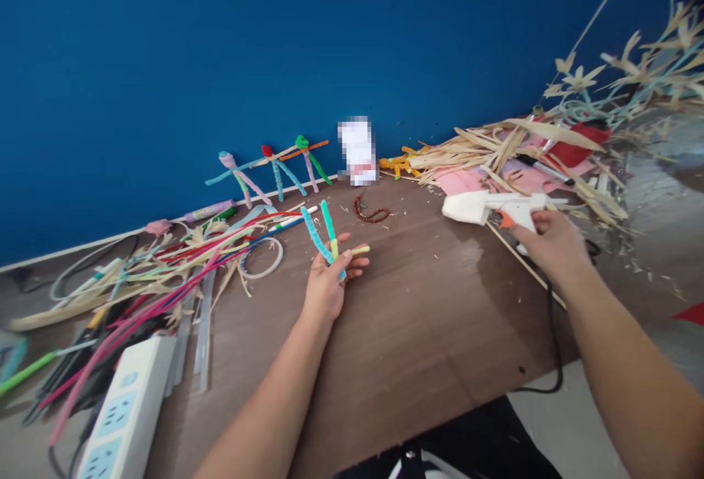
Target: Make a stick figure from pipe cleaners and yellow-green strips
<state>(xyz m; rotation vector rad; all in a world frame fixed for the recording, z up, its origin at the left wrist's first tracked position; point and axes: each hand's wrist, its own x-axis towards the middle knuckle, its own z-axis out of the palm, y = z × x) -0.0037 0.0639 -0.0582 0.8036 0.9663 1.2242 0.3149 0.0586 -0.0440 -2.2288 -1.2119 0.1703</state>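
Observation:
Between the thumb and fingers of my left hand (328, 284) is a pipe-cleaner figure (317, 233) in blue, green and pale yellow, held above the tabletop. Two fuzzy limbs point up and a yellow one sticks out to the right. My right hand (553, 240) grips the handle of a white hot glue gun (511, 209) with an orange trigger. Its white front end points left, well apart from the figure. A black cord (555, 332) hangs below the glue gun. Three finished-looking pipe-cleaner figures (276, 171) lean on the blue wall.
A white power strip (129, 406) lies at the lower left near loose pipe cleaners (165, 295), clear glue sticks (204, 332) and a tape roll (262, 257). A brown bead bracelet (371, 213) sits mid-table. Dried husks (484, 149) pile up at the back right.

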